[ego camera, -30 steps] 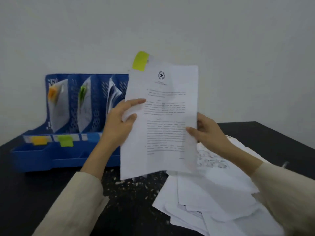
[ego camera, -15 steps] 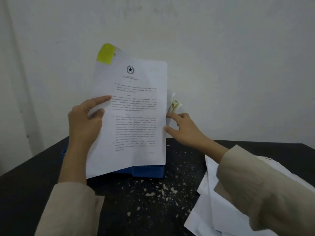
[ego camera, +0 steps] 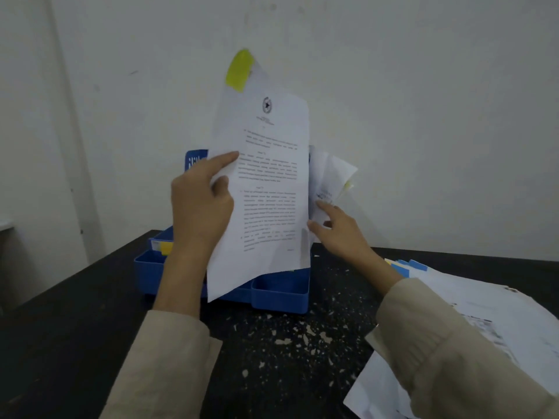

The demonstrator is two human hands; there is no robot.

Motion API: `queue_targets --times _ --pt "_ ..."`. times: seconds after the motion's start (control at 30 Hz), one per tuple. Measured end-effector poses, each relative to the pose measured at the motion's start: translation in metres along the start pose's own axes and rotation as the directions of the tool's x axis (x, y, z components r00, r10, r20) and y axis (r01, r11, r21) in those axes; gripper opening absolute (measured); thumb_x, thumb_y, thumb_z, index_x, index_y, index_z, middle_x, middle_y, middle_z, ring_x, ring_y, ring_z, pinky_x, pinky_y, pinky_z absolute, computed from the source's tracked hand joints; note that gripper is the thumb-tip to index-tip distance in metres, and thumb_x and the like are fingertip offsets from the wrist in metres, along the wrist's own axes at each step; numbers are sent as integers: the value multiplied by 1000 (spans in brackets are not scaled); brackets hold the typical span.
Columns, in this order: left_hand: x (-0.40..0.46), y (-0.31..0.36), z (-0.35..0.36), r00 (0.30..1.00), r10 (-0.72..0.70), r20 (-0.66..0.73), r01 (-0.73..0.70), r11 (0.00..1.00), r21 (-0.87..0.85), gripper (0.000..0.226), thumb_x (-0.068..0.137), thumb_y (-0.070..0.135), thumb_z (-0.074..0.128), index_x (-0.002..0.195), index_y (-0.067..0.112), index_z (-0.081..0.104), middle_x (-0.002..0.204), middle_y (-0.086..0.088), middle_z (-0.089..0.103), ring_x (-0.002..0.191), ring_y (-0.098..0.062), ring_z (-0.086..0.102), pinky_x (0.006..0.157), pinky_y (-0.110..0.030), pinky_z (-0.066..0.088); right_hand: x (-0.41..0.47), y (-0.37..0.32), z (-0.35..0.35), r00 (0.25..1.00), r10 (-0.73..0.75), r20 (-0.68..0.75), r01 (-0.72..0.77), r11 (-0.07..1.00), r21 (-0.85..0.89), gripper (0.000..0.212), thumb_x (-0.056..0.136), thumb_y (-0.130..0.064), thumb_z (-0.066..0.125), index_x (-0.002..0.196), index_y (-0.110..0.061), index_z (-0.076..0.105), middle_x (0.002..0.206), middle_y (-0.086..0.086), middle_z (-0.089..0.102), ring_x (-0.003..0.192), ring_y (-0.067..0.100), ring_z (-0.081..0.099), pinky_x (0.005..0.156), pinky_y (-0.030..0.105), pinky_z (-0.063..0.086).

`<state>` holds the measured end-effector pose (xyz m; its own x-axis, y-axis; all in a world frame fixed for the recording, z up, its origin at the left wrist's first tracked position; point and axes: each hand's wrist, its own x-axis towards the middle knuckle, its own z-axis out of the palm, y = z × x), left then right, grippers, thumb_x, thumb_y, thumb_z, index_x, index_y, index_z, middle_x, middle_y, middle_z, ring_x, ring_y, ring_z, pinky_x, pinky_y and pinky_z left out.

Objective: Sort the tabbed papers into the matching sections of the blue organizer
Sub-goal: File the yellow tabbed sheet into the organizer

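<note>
Tabbed paper (ego camera: 266,189) — left hand (ego camera: 201,207) — upright

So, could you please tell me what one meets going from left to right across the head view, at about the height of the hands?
Left hand → printed sheet with the yellow-green tab → right hand → loose pile of papers on the table.

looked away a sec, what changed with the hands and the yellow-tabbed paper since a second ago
The right hand let go of the yellow-tabbed paper and moved right to the filed papers in the blue organizer, parting them. The left hand kept gripping the paper's left edge, now in front of the organizer.
</note>
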<state>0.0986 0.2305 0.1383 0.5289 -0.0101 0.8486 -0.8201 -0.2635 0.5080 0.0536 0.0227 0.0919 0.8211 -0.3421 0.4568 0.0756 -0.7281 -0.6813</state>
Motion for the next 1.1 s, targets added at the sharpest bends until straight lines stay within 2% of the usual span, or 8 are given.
queue_targets --times 0.07,0.17,0.3,0.47,0.63,0.73,0.87,1.1 --pt "-3 9 9 998 55 0 -55 998 20 43 86 -9 47 119 13 64 113 11 57 106 -4 54 97 -2 32 0 3 -4 1000 26 -8 -25 998 57 56 96 -25 52 147 -16 30 151 3 33 128 20 43 103 27 35" --pt "-3 22 24 998 53 32 -54 998 22 41 88 -4 48 120 15 64 120 3 63 112 -13 57 103 -24 41 2 5 -6 1000 31 6 -31 995 100 57 95 -26 53 146 -16 31 149 3 35 124 19 47 104 35 41" --pt "9 46 37 993 7 117 -16 997 79 42 89 -1 45 126 13 60 129 -2 59 119 -13 53 101 -15 36 5 3 -5 999 22 32 -26 991 128 58 94 -25 54 146 -13 31 147 4 38 121 21 48 101 40 44" --pt "40 63 52 969 -5 246 -82 936 343 47 87 2 42 130 18 56 136 -7 51 123 -27 47 100 -32 38 9 8 -4 997 74 14 -76 974 213 58 93 -23 57 145 -15 34 147 6 38 125 22 47 104 39 42" --pt "61 77 56 979 20 200 -128 832 540 43 85 3 46 126 10 56 129 -14 54 116 -35 49 90 -37 41 8 16 -8 999 43 -6 -40 971 236 54 93 -21 56 144 -14 37 147 4 38 124 22 49 102 36 43" --pt "57 81 62 978 88 190 -177 833 524 40 86 -2 43 123 4 57 124 -17 57 111 -35 53 88 -38 43 7 18 -8 1000 28 -3 -26 963 268 54 93 -21 56 144 -14 37 146 3 39 123 23 50 103 36 42" --pt "38 75 87 949 202 243 -289 865 410 48 91 -5 35 137 7 45 127 -16 56 112 -31 53 91 -33 38 9 21 -5 1000 22 8 -23 941 337 54 93 -20 58 143 -16 39 146 1 39 123 25 50 103 44 43" --pt "14 18 132 861 198 468 -307 936 170 73 86 -15 35 150 14 15 157 -4 17 127 -25 40 97 -22 30 14 28 -4 1000 -5 5 3 946 323 54 92 -24 57 143 -21 39 147 2 39 117 23 55 96 44 49"
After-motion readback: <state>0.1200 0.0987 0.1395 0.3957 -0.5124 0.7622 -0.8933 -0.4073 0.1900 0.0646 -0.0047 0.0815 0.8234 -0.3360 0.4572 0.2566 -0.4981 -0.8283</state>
